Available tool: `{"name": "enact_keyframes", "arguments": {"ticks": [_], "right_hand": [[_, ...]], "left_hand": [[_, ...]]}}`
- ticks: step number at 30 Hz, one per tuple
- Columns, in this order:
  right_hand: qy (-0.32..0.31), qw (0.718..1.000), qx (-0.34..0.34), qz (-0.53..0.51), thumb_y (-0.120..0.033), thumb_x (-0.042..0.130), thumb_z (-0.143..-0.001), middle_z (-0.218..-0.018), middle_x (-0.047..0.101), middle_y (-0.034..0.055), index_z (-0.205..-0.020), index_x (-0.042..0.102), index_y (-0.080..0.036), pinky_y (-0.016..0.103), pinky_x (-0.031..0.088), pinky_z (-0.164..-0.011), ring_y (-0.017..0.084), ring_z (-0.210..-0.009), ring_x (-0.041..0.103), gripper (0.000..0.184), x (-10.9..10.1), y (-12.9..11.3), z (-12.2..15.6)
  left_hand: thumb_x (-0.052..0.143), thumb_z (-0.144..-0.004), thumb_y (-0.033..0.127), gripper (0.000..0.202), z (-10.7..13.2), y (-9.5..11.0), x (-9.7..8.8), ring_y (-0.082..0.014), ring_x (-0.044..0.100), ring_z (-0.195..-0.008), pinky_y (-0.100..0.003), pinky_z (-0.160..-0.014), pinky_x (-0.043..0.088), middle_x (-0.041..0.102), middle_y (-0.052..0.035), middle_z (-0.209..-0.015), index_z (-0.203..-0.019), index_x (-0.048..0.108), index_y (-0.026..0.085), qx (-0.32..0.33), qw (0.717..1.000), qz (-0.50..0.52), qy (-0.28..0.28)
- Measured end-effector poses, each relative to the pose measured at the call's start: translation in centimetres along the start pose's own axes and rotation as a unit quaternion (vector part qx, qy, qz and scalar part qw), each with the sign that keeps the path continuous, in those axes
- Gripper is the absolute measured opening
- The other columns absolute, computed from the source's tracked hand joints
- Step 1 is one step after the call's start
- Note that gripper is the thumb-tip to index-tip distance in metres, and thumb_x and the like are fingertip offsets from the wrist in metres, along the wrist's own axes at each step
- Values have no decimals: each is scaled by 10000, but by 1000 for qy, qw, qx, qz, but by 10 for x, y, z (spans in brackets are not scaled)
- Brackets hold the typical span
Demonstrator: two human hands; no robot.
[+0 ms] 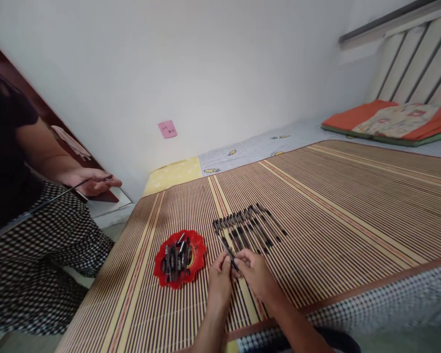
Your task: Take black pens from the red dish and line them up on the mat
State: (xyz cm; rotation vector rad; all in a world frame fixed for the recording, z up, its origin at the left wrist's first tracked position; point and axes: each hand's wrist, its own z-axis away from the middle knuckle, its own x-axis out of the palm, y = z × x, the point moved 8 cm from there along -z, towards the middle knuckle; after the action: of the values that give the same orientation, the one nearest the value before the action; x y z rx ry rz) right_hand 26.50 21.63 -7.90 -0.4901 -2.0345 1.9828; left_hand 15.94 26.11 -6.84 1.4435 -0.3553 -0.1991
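My left hand (pixel 219 275) and my right hand (pixel 253 268) meet over a striped bamboo mat (pixel 316 211), both pinched on one black pen (pixel 226 249) that points up and to the left. Just beyond my fingers lies a row of several black pens (pixel 248 226), side by side. A red scalloped plate (pixel 161 267) to the left of my hands holds several black pen caps (pixel 176 256).
Another person in a dark top and checked skirt sits at the left, one hand (pixel 91 180) holding a thin dark rod. A pink note (pixel 167 129) sticks to the white wall. An orange and green cushion (pixel 389 120) lies at the far right.
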Motion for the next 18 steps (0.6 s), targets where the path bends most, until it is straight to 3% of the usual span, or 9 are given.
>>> {"name": "enact_keyframes", "arguments": {"ticks": [8, 11, 14, 18], "right_hand": [[-15, 1000, -1, -21, -291, 568, -780, -616, 643, 12, -769, 593, -180, 267, 481, -565, 163, -581, 628, 114, 1, -5, 3], [30, 999, 39, -17, -338, 608, -742, -596, 631, 9, -778, 620, -169, 269, 469, -544, 167, -567, 618, 173, -18, 7, -4], [87, 993, 75, -41, -411, 640, -705, -566, 606, 2, -786, 626, -163, 266, 449, -509, 167, -542, 600, 261, -41, 22, -10], [109, 990, 81, -49, -455, 651, -681, -526, 574, -8, -767, 616, -174, 263, 420, -472, 166, -508, 573, 295, -53, 29, -14]], "left_hand": [[655, -784, 391, 292, 4, -2, -3, -146, 542, -545, -249, -526, 440, 666, -24, -665, -924, 741, 150, 13, 999, -22, 25], [615, -826, 304, 269, 2, 6, -11, -207, 643, -767, -325, -709, 522, 718, -88, -918, -1031, 729, 172, 76, 989, -121, 42], [558, -858, 208, 295, -1, 23, -13, -249, 618, -1036, -418, -957, 469, 663, -101, -1071, -1115, 704, 209, 193, 930, -307, 52], [533, -865, 159, 349, -9, 22, -1, -281, 524, -1224, -475, -1047, 409, 588, -129, -1273, -1182, 671, 208, 254, 852, -457, 10]]}}
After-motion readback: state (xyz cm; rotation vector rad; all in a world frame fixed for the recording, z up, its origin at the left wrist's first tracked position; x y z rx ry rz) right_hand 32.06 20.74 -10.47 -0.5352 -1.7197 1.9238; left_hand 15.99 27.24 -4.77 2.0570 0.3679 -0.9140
